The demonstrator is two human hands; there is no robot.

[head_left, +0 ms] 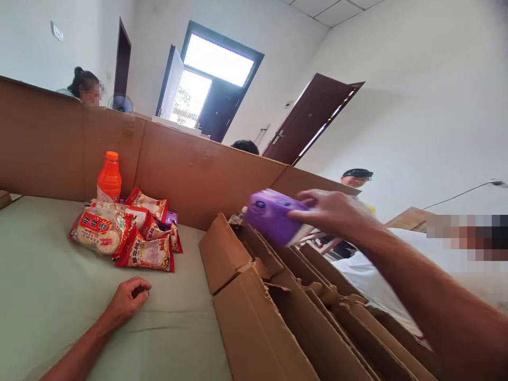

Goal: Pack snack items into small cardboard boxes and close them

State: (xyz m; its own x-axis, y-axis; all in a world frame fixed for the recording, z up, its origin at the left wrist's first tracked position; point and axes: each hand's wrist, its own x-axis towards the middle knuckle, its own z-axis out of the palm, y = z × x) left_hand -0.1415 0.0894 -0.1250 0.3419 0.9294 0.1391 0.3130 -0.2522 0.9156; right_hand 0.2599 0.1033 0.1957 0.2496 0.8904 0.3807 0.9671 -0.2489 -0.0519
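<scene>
My right hand [327, 209] holds a purple soft pack [273, 214], possibly tissues, by its right end. The pack is slightly blurred and hangs above a divided cardboard box [254, 307]. On the green cloth, my left hand [129, 299] rests with its fingers loosely curled and nothing visible in them. Beyond that hand lie several red-and-clear snack bags [147, 254] and a larger bag of round crackers [103, 228]. An orange bottle [110, 177] stands upright behind them. Part of another purple pack [172, 217] shows among the bags.
A tall cardboard panel [190, 164] runs along the table's far side. The box's upright dividers [309, 301] have torn edges and form narrow slots on the right. A person in white [377, 259] is close by at the right; other people's heads show beyond the panel.
</scene>
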